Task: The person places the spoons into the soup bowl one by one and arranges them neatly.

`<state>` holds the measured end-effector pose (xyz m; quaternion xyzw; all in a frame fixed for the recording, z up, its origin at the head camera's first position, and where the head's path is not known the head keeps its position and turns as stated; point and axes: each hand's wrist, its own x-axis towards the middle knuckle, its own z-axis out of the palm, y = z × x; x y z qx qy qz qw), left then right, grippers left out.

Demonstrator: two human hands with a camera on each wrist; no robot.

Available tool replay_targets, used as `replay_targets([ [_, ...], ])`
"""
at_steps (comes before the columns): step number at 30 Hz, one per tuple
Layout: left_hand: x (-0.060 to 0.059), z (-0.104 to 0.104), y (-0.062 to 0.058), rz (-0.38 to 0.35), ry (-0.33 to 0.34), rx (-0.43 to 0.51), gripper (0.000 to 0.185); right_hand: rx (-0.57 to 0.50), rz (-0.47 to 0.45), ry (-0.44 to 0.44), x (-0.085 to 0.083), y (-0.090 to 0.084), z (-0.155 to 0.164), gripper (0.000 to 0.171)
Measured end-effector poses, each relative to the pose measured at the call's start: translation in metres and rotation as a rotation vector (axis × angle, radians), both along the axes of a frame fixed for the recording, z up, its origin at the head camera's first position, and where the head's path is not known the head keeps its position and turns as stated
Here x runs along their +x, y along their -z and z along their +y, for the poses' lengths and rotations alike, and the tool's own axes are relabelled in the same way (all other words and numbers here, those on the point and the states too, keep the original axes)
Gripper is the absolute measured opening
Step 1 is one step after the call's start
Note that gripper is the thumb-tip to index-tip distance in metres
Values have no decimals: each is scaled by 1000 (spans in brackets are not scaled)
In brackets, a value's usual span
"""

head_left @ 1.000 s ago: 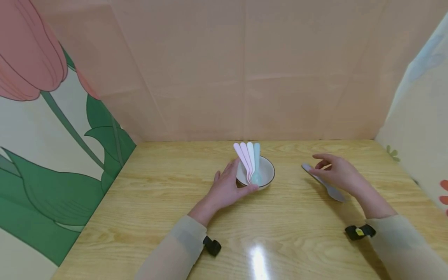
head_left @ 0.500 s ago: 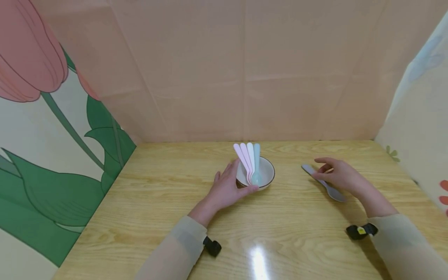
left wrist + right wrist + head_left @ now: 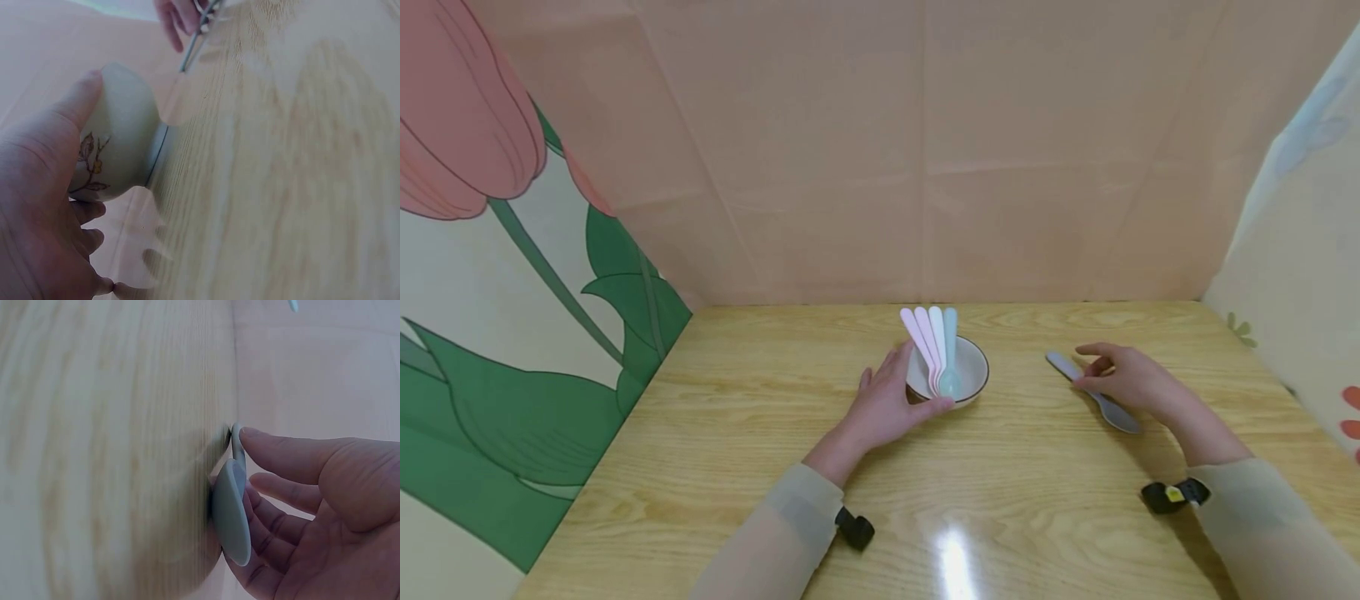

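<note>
My left hand (image 3: pixel 883 404) holds a small white bowl (image 3: pixel 972 367) with a dark rim, the thumb at the near side and the fingers round the left. In the left wrist view, a painted leaf sprig shows on the bowl (image 3: pixel 128 119). Several plastic spoons (image 3: pixel 938 354), pink, white and light blue, lean in it, handles fanned toward the back. To the right, a grey spoon (image 3: pixel 1116 414) lies slantwise on the table. My right hand (image 3: pixel 1131 379) pinches its handle, the thumb against it in the right wrist view and the other fingers curled beyond the spoon (image 3: pixel 231 515).
The wooden table (image 3: pixel 760 400) ends at a plain pinkish backdrop (image 3: pixel 820 183). A tulip-printed panel (image 3: pixel 512 350) borders the left side, and a pale printed panel (image 3: pixel 1307 275) the right. A bright light reflection (image 3: pixel 955 562) shows near the front.
My right hand has come slightly down and nearer along the grey spoon, its thumb moving from the handle's end toward mid-handle. The left hand, bowl and spoons in it stay put.
</note>
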<state>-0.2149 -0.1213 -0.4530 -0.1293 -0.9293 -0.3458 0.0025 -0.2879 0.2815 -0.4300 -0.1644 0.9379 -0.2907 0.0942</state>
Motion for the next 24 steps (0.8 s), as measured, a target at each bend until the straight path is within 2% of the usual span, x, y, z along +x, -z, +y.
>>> replay_targets([
  [14, 0, 0, 0, 4, 2, 8, 119, 10, 17, -26, 0, 0, 0, 68],
  [24, 1, 0, 0, 14, 5, 3, 117, 11, -41, -16, -1, 2, 1, 69],
])
